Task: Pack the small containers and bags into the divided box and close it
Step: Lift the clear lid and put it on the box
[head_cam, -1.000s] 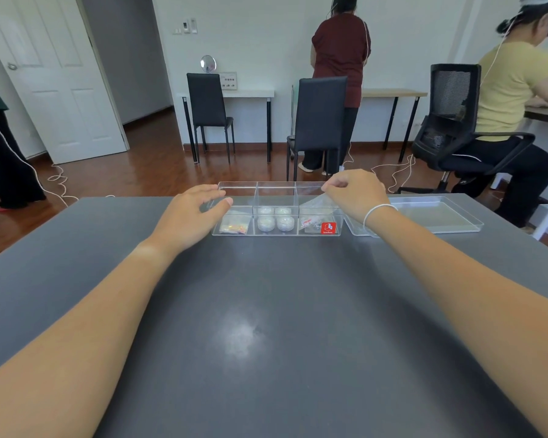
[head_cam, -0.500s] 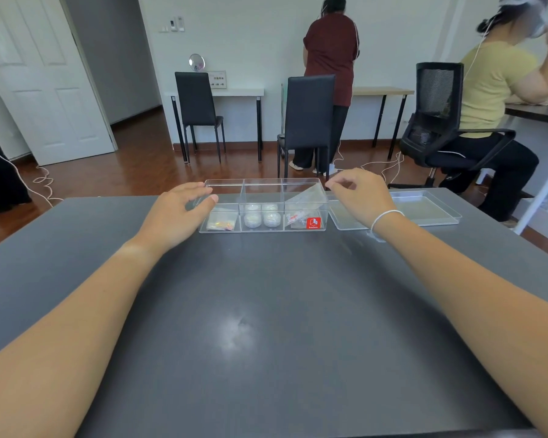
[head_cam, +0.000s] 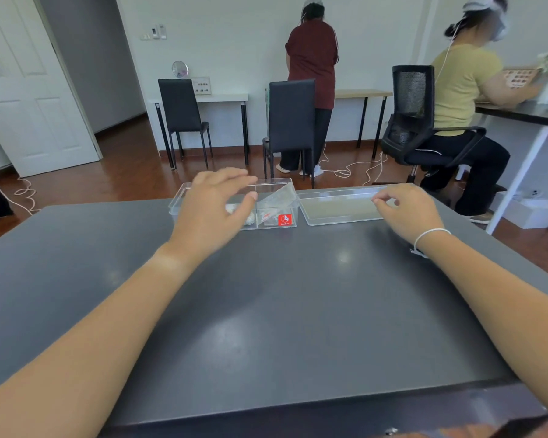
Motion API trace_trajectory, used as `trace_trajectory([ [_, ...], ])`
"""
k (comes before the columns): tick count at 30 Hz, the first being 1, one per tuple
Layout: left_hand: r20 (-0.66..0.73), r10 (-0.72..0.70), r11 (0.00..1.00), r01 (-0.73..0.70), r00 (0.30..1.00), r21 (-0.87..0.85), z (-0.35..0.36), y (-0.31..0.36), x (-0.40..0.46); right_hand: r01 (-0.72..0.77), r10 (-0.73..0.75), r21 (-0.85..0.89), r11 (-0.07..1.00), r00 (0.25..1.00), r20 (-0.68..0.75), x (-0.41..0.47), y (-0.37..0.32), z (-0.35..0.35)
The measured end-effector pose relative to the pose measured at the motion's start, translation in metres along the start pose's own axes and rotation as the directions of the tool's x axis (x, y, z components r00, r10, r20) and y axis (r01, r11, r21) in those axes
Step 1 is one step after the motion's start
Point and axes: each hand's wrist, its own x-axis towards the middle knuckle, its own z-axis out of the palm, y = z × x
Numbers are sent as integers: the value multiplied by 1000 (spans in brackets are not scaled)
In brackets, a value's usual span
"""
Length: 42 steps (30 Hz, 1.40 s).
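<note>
A clear divided box (head_cam: 293, 202) stands at the far edge of the dark table (head_cam: 298, 311). Its right compartment holds a small plastic bag (head_cam: 274, 203) behind a red label (head_cam: 284, 220). A round white container (head_cam: 250, 219) shows in the middle compartment. My left hand (head_cam: 214, 210) hovers over the box's left and middle parts with fingers spread, hiding what lies there. The clear lid (head_cam: 336, 207) lies flat to the right of the box. My right hand (head_cam: 407, 210) rests at the lid's right end, fingertips curled at its rim; a firm grip is not visible.
Two black chairs (head_cam: 290, 121) and desks stand beyond the table. One person stands at the far wall (head_cam: 312, 64); another sits on an office chair (head_cam: 412, 118) at the right. Cables lie on the wooden floor.
My left hand has moved from the box's left end to above its middle. My right hand has left the bag in the box and gone right to the lid's far end.
</note>
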Motion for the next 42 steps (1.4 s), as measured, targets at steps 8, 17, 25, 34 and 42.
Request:
trace_trajectory([
  [8,226,94,995,-97,970,3,50,58,-1,-8,9,-162,987,1000,4,-11,25,-14],
  [17,390,55,988,-106,919,111,85,70,6,-2,20,-258,966,997,68,-14,34,-19],
  [25,417,-23,977,-67,908,200,95,69,9,-40,83,-278,960,986,142,-11,37,-18],
  [34,398,-25,986,-43,917,161,95,70,6,-109,132,-214,971,987,93,-12,40,-19],
  [42,339,-18,996,-15,941,93,93,69,2,-166,166,-41,985,986,7,-16,42,-26],
])
